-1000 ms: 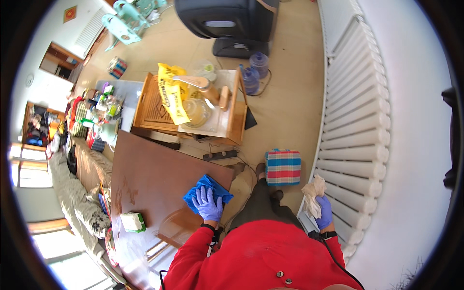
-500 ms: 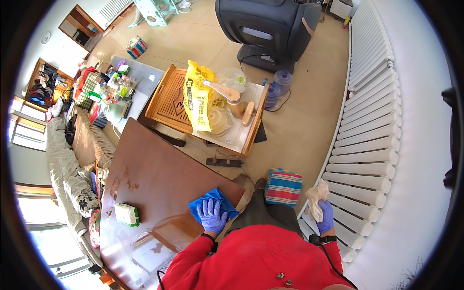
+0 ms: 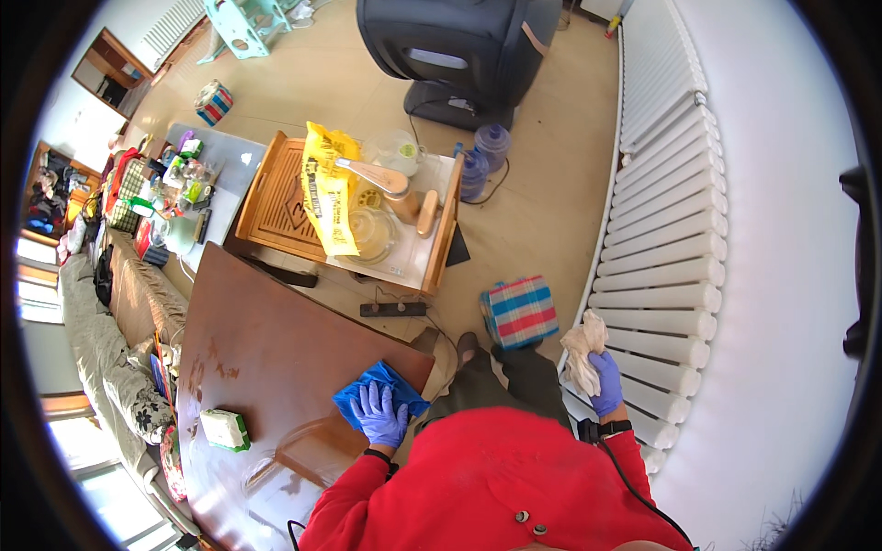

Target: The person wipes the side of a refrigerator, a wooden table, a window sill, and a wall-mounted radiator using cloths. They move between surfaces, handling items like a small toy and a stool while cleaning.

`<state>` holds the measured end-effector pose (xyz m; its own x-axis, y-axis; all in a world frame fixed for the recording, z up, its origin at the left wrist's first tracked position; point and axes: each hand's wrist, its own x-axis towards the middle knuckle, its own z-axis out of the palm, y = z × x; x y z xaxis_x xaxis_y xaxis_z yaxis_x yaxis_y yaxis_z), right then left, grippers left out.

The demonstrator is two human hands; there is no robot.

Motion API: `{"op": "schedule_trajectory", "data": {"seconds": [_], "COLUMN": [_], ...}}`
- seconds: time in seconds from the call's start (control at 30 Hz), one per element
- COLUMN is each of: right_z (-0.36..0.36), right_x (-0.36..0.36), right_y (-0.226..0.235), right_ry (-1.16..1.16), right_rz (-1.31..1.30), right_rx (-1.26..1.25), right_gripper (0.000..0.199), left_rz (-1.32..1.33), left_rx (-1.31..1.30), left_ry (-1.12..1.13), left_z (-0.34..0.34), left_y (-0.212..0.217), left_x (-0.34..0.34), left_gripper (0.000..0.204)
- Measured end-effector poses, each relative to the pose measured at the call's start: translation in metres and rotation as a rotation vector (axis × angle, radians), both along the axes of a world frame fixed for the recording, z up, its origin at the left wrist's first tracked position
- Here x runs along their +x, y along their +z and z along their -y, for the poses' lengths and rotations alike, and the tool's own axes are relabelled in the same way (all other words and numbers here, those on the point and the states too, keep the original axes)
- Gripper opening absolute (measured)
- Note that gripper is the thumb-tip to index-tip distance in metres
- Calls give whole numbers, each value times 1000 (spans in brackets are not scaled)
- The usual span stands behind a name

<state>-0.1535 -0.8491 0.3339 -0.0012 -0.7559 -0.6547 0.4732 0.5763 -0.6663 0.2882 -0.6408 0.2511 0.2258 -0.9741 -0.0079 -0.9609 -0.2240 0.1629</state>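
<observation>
My left hand (image 3: 381, 415), in a purple glove, lies flat with its fingers spread on a crumpled, glossy blue sheet (image 3: 404, 393). The sheet rests on the near right corner of the brown table (image 3: 276, 340); whether it is plastic or cloth I cannot tell. Over at the right, beside the white radiator (image 3: 657, 298), my gloved right hand (image 3: 606, 384) is closed round a bunched, off-white rag (image 3: 581, 354). A white and green packet (image 3: 225, 429) lies on the table left of my left hand. Wet, shiny streaks cover the tabletop's near part.
A wooden tea cart (image 3: 266, 197) ahead carries a yellow bag (image 3: 329, 188), a brush and glass vessels. A plaid stool (image 3: 519, 312) stands by my feet. Beyond are a power strip (image 3: 393, 309), blue water jugs (image 3: 482, 161) and a black massage chair (image 3: 459, 55). A sofa (image 3: 101, 340) lines the left.
The whole view has shifted, so most things sit further left in the picture. My left hand stays on the blue sheet at the table corner, and my right hand keeps hold of the rag.
</observation>
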Motion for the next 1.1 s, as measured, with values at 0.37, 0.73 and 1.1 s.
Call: {"op": "schedule_trajectory", "data": {"seconds": [0.37,0.73,1.1], "right_z": [23,65,64], "right_x": [-15,-68,-107], "right_y": [-10,-22,-28], "right_ry": [-12,-45,-40], "right_rz": [-4,122,69], "right_rx": [67,-18,-19], "right_gripper": [15,20,35], "left_rz": [8,73,92], "left_rx": [86,130,89], "left_ry": [80,276,367], "left_z": [8,32,37], "left_y": [8,14,11], "left_x": [-8,-33,-47], "left_gripper": [61,55,55]}}
